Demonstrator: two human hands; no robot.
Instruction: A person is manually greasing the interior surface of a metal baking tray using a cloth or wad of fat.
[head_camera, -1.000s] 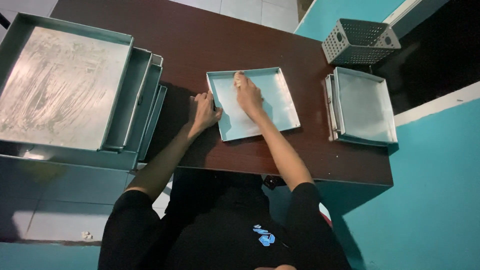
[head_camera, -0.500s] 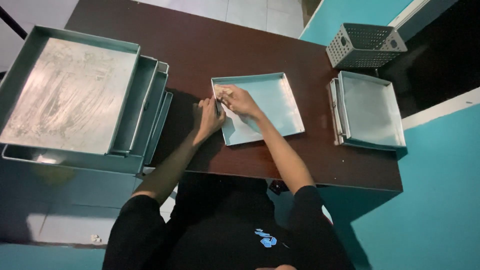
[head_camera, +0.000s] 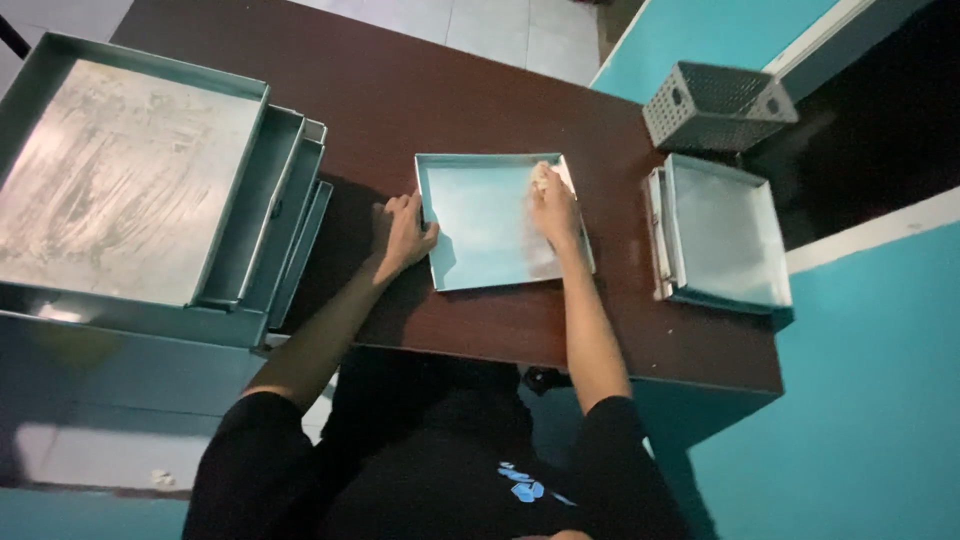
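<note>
A shallow square metal tray (head_camera: 480, 225) lies on the dark brown table (head_camera: 420, 110) in front of me. My left hand (head_camera: 402, 232) rests on the table and grips the tray's left rim. My right hand (head_camera: 553, 203) is inside the tray near its far right corner, pressing a small pale wad (head_camera: 541, 176) against the tray's bottom.
A stack of larger metal trays (head_camera: 130, 180) fills the left side, overhanging the table. Two more square trays (head_camera: 722, 232) are stacked at the right edge. A perforated grey metal basket (head_camera: 716, 104) stands behind them. Teal walls border the right.
My right hand has swept from the tray's left side across to its far right corner. My left hand has stayed on the tray's left rim.
</note>
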